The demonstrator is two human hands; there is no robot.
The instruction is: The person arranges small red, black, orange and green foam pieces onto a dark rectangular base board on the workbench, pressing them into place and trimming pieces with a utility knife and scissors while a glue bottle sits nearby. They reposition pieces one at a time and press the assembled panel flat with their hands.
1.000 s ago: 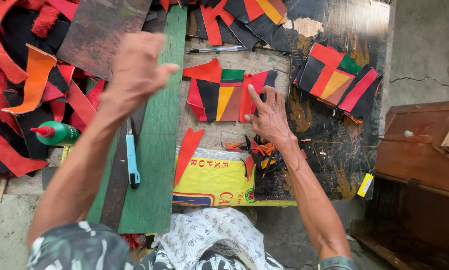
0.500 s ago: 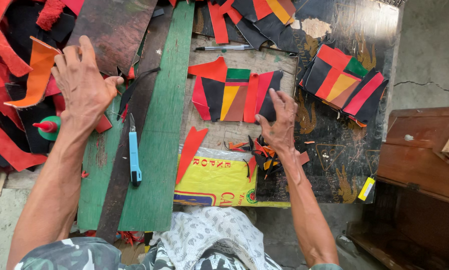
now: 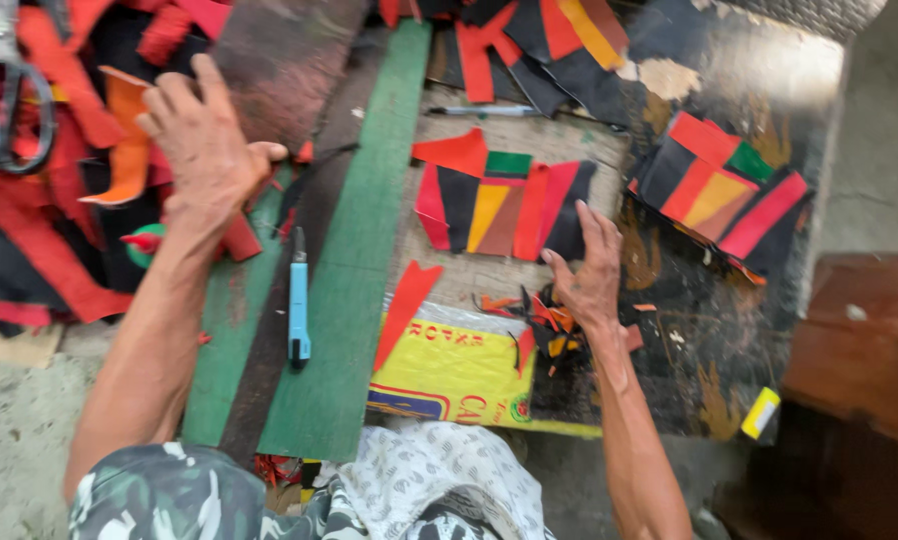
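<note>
Two bare hands show: the left hand [image 3: 204, 140] over the pile of fabric strips at the upper left, the right hand [image 3: 591, 275] flat beside the patchwork. Two striped patchwork pieces lie out, one patchwork piece [image 3: 504, 205] at centre and a second patchwork piece [image 3: 724, 195] to its right. There is one blue utility knife [image 3: 298, 300], one green board [image 3: 354, 250], one pen [image 3: 484, 111], one pair of scissors [image 3: 4, 85], one yellow printed bag [image 3: 449, 370] and one small yellow block [image 3: 760, 412]. The red, orange and black loose scraps [image 3: 39, 230] are too heaped to count.
</note>
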